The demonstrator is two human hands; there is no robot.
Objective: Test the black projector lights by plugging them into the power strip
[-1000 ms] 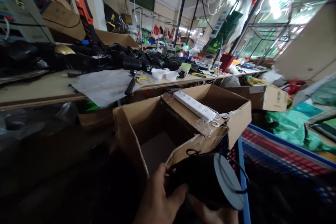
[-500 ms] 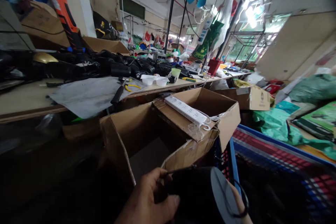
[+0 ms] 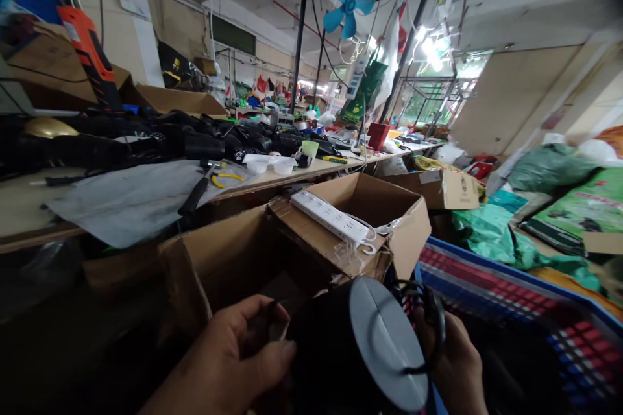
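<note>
A black cylinder (image 3: 321, 350) with a flat grey end face (image 3: 384, 343) is held low in front of me, over the edge of an open cardboard box. My left hand (image 3: 233, 350) is closed at its left end, thumb and fingers curled against the dark body; the exact grip is in shadow. From the grey face a black cable (image 3: 435, 321) loops out. Around that cable, to the right of the face, my right hand (image 3: 452, 356) is closed, its fingers partly hidden behind the loop and cylinder.
An open cardboard box (image 3: 195, 282) stands ahead, with a white power strip (image 3: 333, 217) on its neighbouring box flap. A blue-rimmed basket (image 3: 491, 275) is at right. On the workbench lie a hammer (image 3: 197, 191), yellow-handled pliers (image 3: 228, 179) and black items.
The cylinder has moved left and turned, showing more of its grey face. Both hands moved with it, and the right hand has come into fuller view. The camera view has swung right.
</note>
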